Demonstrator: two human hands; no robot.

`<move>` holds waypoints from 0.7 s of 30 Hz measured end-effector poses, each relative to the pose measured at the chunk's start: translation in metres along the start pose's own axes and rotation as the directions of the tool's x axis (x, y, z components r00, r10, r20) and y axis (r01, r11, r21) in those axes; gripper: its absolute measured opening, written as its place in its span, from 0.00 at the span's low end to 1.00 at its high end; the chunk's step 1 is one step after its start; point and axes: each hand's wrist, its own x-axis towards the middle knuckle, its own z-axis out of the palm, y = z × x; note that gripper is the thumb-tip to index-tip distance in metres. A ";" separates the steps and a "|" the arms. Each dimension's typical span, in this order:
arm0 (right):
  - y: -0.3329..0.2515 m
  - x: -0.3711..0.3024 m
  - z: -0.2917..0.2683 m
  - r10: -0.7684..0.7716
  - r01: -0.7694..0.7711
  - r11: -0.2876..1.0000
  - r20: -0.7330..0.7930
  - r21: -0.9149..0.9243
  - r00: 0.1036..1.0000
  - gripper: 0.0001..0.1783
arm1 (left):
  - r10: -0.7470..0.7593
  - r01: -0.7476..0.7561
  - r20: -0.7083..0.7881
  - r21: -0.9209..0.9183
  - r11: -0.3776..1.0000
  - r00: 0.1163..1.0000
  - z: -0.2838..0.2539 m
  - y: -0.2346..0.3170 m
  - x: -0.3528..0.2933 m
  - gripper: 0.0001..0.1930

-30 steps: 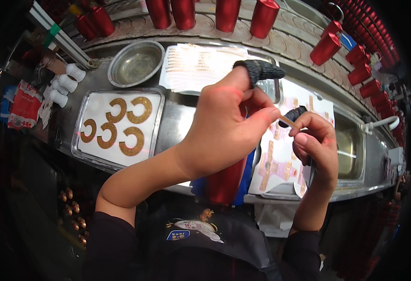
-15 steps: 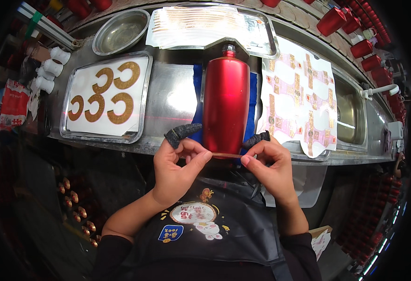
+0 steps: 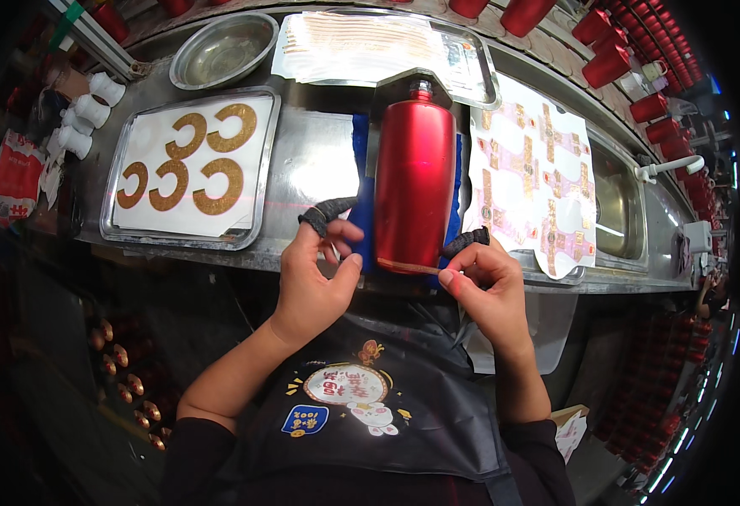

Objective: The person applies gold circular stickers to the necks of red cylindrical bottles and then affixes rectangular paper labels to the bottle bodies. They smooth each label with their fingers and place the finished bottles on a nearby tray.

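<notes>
A glossy red bottle (image 3: pixel 416 185) with a dark neck lies on a blue cloth (image 3: pixel 361 232), its base toward me. A thin brownish-gold strip (image 3: pixel 410 268) runs along the edge of the base. My right hand (image 3: pixel 496 291) pinches the strip's right end between thumb and a finger. Beside the bottle's lower left, my left hand (image 3: pixel 311 274) is open, its fingers apart and holding nothing, no longer touching the strip. Black wraps cover one finger on each hand. A dark angular holder (image 3: pixel 439 84) sits around the bottle's neck.
Left on the metal counter is a tray (image 3: pixel 262 169) with gold C-shaped pieces on white sheets. A steel bowl (image 3: pixel 222 51) and a sheet of strips (image 3: pixel 353 46) lie at the back. Patterned label sheets (image 3: pixel 530 169) lie right, before a sink (image 3: pixel 623 202). Red bottles (image 3: pixel 526 15) line the shelf behind.
My left hand has let go of the strip's left end and drawn a little leftward, fingers spreading. The strip now lies against the bottle's base. My right hand keeps its pinch.
</notes>
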 end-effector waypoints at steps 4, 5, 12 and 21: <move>0.003 0.001 0.003 -0.018 0.019 0.999 -0.013 0.041 1.000 0.07 | 0.266 -0.293 0.148 0.207 0.933 0.953 0.005 0.001 0.013 0.49; 0.005 0.002 0.004 -0.037 0.038 0.998 -0.025 0.050 0.999 0.08 | 0.272 -0.297 0.135 0.222 0.929 0.953 0.010 0.000 0.012 0.49; 0.017 0.002 -0.004 0.015 -0.014 0.998 -0.026 0.053 1.000 0.06 | 0.285 -0.270 0.169 -0.110 0.957 0.943 0.006 -0.006 0.015 0.49; 0.013 -0.004 -0.008 -0.018 0.020 0.999 -0.045 0.043 0.999 0.07 | 0.259 -0.208 0.115 -0.337 0.918 0.959 0.027 -0.016 0.021 0.50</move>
